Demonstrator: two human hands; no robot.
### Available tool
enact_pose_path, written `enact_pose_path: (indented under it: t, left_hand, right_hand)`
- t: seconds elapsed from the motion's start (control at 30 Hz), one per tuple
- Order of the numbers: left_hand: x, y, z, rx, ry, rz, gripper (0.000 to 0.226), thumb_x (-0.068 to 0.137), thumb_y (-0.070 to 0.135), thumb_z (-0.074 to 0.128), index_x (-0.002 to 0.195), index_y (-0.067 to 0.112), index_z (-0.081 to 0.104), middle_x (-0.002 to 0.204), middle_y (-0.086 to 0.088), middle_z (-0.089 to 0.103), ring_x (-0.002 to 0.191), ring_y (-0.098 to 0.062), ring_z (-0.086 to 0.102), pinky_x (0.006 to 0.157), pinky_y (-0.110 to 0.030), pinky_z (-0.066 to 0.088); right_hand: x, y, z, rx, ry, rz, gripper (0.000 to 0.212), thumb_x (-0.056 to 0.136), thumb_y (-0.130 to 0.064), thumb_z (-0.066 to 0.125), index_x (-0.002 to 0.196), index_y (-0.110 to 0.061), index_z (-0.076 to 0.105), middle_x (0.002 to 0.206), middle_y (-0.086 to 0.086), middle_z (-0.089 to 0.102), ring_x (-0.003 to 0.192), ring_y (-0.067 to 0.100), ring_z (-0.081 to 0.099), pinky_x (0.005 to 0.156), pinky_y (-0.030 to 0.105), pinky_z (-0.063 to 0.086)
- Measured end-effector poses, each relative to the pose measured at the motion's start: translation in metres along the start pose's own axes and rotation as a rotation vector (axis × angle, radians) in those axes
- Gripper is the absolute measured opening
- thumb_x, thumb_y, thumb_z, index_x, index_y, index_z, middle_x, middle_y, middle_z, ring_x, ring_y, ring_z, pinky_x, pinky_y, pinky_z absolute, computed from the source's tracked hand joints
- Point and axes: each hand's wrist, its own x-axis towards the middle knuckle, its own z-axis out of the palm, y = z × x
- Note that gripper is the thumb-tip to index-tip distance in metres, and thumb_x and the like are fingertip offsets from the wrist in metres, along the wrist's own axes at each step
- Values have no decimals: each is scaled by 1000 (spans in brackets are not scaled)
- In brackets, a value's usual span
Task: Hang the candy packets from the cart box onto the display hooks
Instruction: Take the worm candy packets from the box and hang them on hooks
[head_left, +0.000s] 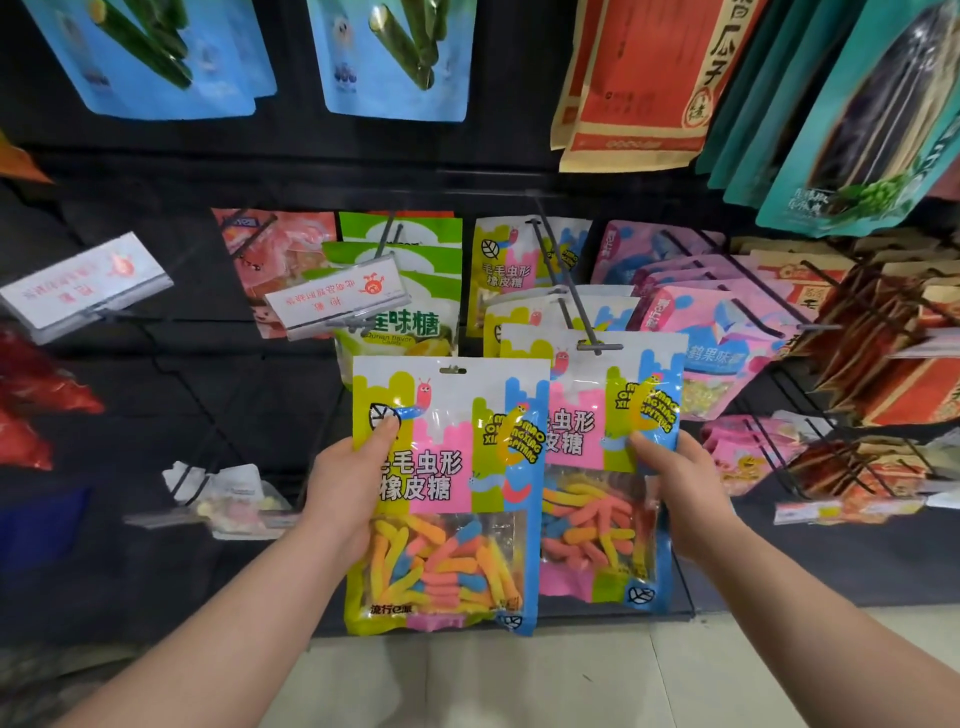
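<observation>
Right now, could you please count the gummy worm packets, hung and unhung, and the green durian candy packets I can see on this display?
Unhung gummy worm packet: 1
Hung gummy worm packets: 3
Green durian candy packets: 3
Total: 7

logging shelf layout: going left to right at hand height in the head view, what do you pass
clear packet → left hand → held gummy packet → gummy packet on the hook → right hand → pink packets
</observation>
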Motion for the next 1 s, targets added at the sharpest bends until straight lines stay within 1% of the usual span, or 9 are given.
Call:
enact_pose_path:
  t: [0.1, 0.23, 0.33, 0.47, 0.57, 0.73, 0.8, 0.93, 1.0]
  left_hand:
    - [-2, 1, -1, -5, -6, -1, 23, 90, 35, 63, 85, 14, 68, 84, -10, 73, 75, -27, 70, 73, -41, 56]
    - [-3, 2, -2, -11, -13, -1, 22, 90, 35, 63, 83, 14, 68, 83, -8, 74, 74, -26, 70, 72, -40, 56]
    - [-5, 3, -4, -20, -11, -4, 23, 90, 35, 63, 84, 14, 69, 82, -8, 74, 75, -26, 70, 74, -41, 57]
    - [-6, 5, -5, -25, -16, -3, 23, 90, 35, 63, 87, 13, 68, 84, -9, 74, 75, -25, 70, 74, -40, 56]
    - [-6, 5, -3, -25, -19, -8, 24, 90, 35, 63, 87, 12, 69, 86, -11, 74, 78, -27, 71, 77, -43, 56]
    - [0, 1, 6, -31, -21, -25, 24, 89, 35, 64, 87, 13, 69, 82, -8, 75, 76, -26, 71, 77, -43, 57]
    - [5, -2, 10, -29, -18, -29, 24, 89, 36, 65, 88, 13, 70, 84, -9, 76, 78, -27, 72, 79, -44, 58]
    - [17, -9, 17, -26, -14, -35, 27, 87, 37, 66, 91, 11, 70, 91, -12, 75, 85, -30, 71, 84, -49, 56]
    - [22, -14, 21, -31, -22, -33, 26, 88, 36, 65, 90, 11, 70, 89, -12, 76, 83, -30, 72, 81, -46, 57]
  right_hand:
    - [1, -5, -2, 5, 2, 3, 8, 92, -8, 57, 90, -14, 63, 91, 8, 70, 86, 29, 66, 88, 46, 52]
    - [-1, -7, -1, 3, -34, 21, 10, 92, -5, 55, 87, -12, 60, 85, 8, 67, 74, 22, 63, 72, 35, 51]
    - [-2, -6, -1, 14, -33, 25, 9, 92, -6, 55, 86, -12, 60, 81, 6, 66, 71, 21, 63, 66, 33, 50]
    - [6, -9, 6, -6, -4, 1, 8, 91, -8, 57, 88, -14, 61, 86, 7, 68, 76, 23, 65, 78, 39, 52]
    - [16, -13, 12, -26, -3, -8, 7, 90, -9, 59, 91, -15, 62, 102, 13, 70, 94, 33, 66, 93, 47, 51]
    - [41, -14, 24, -28, 13, -18, 9, 90, -7, 59, 90, -16, 61, 96, 8, 67, 96, 30, 64, 92, 45, 51]
    - [54, -12, 27, -25, 20, -15, 6, 90, -9, 60, 92, -14, 61, 96, 8, 67, 89, 26, 65, 87, 40, 53]
    - [82, -7, 34, -29, 16, -58, 3, 92, -10, 58, 92, -13, 59, 82, -2, 63, 73, 12, 59, 55, 18, 49]
    - [95, -4, 38, -24, 26, -73, 9, 92, -11, 59, 101, -10, 59, 84, -1, 63, 76, 16, 61, 53, 17, 49]
